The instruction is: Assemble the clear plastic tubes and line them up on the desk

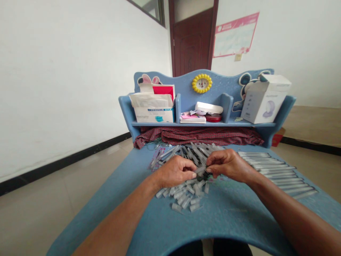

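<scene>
My left hand [176, 171] and my right hand [229, 164] meet over the middle of a blue desk [229, 209]. Both are closed in a pinch on one small clear plastic piece [200, 170] held between them. Under and in front of my hands lies a heap of short clear plastic caps [183, 197]. Behind my hands is a pile of longer clear tubes [191, 151]. A neat row of long assembled tubes [277, 172] lies to the right of my right hand.
At the desk's back stands a blue shelf [202, 123] with a mask box [153, 110], a white carton [263, 101], a small yellow clock [201, 83] and stacked papers [193, 117]. A red checked cloth [197, 136] lies below it. A brown door [192, 41] is behind.
</scene>
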{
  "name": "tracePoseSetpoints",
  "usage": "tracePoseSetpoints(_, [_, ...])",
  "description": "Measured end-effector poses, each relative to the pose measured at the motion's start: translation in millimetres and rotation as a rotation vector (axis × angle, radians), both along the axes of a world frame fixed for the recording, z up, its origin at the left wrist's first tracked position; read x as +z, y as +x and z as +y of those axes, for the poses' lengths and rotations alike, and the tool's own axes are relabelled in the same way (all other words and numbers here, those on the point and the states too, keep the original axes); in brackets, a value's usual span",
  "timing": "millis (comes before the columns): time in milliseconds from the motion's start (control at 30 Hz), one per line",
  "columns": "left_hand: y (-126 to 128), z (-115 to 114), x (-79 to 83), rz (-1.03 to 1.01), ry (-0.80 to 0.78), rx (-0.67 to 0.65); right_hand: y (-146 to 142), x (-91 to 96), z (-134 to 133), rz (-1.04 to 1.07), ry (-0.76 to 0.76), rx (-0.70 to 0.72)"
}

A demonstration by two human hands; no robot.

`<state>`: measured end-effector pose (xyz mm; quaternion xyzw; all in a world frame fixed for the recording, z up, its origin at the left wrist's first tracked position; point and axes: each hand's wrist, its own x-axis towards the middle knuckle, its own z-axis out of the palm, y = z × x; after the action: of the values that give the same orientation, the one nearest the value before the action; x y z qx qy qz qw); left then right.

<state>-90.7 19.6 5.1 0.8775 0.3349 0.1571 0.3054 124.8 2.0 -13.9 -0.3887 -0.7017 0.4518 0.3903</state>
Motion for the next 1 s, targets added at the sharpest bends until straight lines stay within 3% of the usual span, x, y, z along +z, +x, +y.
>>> tracePoseSetpoints(833, [-3.5, 0.1, 4.5, 0.019, -0.066, -0.013, -0.9, -0.6, 0.6, 0.031, -0.053, 0.048])
tracePoseSetpoints(1000, [-4.4, 1.2, 3.5, 0.011, -0.074, -0.014, 2.2, 1.3, 0.5, -0.041, -0.033, 0.035])
